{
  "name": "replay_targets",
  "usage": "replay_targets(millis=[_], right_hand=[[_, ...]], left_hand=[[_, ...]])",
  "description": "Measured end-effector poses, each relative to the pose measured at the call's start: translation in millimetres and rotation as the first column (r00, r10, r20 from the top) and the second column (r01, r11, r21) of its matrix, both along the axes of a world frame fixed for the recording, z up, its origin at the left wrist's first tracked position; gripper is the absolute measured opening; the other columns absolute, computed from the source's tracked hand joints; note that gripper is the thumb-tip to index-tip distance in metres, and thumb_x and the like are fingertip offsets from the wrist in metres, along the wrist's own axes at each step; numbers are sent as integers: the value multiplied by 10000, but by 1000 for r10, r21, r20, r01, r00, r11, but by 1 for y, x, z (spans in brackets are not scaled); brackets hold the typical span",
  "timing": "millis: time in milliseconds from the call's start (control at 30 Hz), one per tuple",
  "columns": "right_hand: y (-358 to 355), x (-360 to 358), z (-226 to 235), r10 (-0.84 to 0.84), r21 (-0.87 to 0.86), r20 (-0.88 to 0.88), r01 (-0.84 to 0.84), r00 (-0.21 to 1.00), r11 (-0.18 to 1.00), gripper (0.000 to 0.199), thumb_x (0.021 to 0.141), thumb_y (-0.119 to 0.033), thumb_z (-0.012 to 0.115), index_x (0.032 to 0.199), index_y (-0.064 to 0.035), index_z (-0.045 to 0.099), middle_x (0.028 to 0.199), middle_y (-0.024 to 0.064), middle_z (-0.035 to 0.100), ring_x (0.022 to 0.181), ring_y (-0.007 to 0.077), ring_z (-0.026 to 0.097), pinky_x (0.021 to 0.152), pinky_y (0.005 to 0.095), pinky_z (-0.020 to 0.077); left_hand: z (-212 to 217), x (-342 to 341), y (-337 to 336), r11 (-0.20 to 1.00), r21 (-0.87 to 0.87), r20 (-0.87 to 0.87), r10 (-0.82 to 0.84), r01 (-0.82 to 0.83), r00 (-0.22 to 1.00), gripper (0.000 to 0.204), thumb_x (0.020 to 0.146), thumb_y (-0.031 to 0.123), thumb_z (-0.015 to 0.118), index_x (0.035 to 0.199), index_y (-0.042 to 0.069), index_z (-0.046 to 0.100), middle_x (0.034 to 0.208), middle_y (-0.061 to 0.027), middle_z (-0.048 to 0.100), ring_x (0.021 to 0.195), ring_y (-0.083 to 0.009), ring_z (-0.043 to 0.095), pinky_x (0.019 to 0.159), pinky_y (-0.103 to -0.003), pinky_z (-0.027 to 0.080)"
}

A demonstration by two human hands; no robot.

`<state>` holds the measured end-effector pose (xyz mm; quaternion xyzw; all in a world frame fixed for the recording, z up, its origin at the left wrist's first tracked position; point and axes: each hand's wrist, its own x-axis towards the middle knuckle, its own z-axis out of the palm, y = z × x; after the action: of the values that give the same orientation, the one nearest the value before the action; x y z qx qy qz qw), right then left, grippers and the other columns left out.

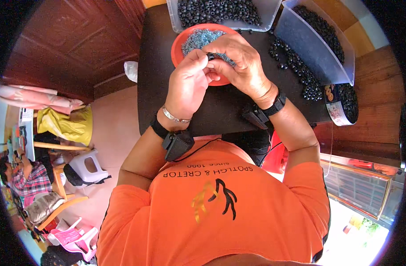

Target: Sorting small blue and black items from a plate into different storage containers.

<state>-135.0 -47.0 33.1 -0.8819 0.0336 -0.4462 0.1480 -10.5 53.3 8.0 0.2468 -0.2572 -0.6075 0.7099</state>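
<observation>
My hands meet over the near part of a round red tray (176,54) heaped with small silvery metal pieces (202,38). Thumb and fingers of my left hand (187,82) pinch a small black round part (210,56). My right hand (243,62) closes in from the right, its thumb and bent fingers at that same part. Whatever else lies between the right fingertips is hidden. Each wrist wears a black strap with a dark box.
Behind the tray stands a clear bin (172,13) of black round parts; another bin (316,48) is at the right. Loose black parts (300,71) lie between, near a printed round container (338,113). The dark table (156,66) ends before my orange shirt. A person (27,177) sits far left.
</observation>
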Motion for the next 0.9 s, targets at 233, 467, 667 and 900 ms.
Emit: replay_targets(millis=[233, 467, 667, 900], right_hand=[[1, 1, 0, -18, 52, 10, 17, 1000, 999, 283, 690, -75, 751, 957, -64, 657, 930, 48, 674, 919, 268, 627, 819, 360, 494], [-6, -3, 3, 116, 223, -25, -108, 993, 969, 200, 768, -79, 709, 965, -51, 682, 933, 49, 677, 942, 231, 614, 856, 345, 472], [-7, -2, -3, 160, 324, -5, -150, 987, 934, 136, 858, -103, 639, 969, -32, 675, 919, 54, 670, 915, 185, 608, 832, 315, 476], [-3, -2, -5, 197, 508, 9, -174, 980, 844, 121, 872, -89, 629, 963, -22, 672, 902, 44, 663, 861, 132, 607, 769, 273, 496]], left_hand=[[-4, 2, -2, 1000, -25, -4, -3, 3, 1000, 89, 929, 195, 499, 886, 122, 528, 892, 10, 563, 858, -115, 534, 785, -289, 432], [-3, 2, -1, 999, -21, -9, 27, -28, 1000, 113, 935, 194, 490, 916, 95, 540, 893, -28, 600, 853, -150, 571, 785, -293, 439], [-3, 1, 0, 999, -15, 61, 47, -47, 997, 134, 947, 179, 468, 919, 69, 539, 898, -62, 606, 842, -169, 585, 780, -291, 443], [-6, 2, -2, 1000, -16, 74, 24, -23, 997, 137, 948, 176, 463, 926, 66, 542, 899, -60, 599, 843, -168, 578, 782, -288, 438]])
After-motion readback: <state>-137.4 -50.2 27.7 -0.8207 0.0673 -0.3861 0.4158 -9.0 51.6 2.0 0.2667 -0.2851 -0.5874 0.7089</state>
